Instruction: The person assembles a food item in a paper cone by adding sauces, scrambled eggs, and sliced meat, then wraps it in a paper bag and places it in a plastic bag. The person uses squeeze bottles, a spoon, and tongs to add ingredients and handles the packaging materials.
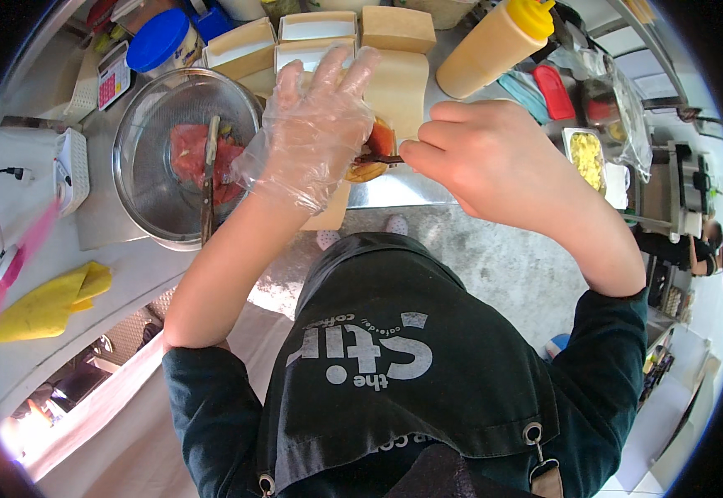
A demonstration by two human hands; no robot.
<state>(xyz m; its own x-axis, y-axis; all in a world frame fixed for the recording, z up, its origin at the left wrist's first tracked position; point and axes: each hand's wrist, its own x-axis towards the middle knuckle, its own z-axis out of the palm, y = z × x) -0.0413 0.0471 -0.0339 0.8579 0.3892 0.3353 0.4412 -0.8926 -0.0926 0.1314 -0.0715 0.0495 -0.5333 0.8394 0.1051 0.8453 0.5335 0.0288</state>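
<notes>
My left hand (316, 137), in a clear plastic glove, reaches over the boxes with its fingers stretched and spread. Its thumb side lies against or above a piece of food (383, 139) with a glossy red-orange top and a golden-brown lower part, partly hidden by the hand. From the right comes my bare right hand (473, 153), its fingers closed round the end of a thin dark utensil (382, 158). The utensil points left to the food. Its far end is hidden, so I cannot tell its kind.
Left stands a metal mesh strainer (141, 187) with red slices, a knife (209, 174) laid across. Behind are cardboard boxes (399, 29), a blue-lidded tub (158, 40) and a yellow-capped squeeze bottle (490, 50). A tray of yellow food (585, 158) sits right; a yellow cloth (50, 305) lies left.
</notes>
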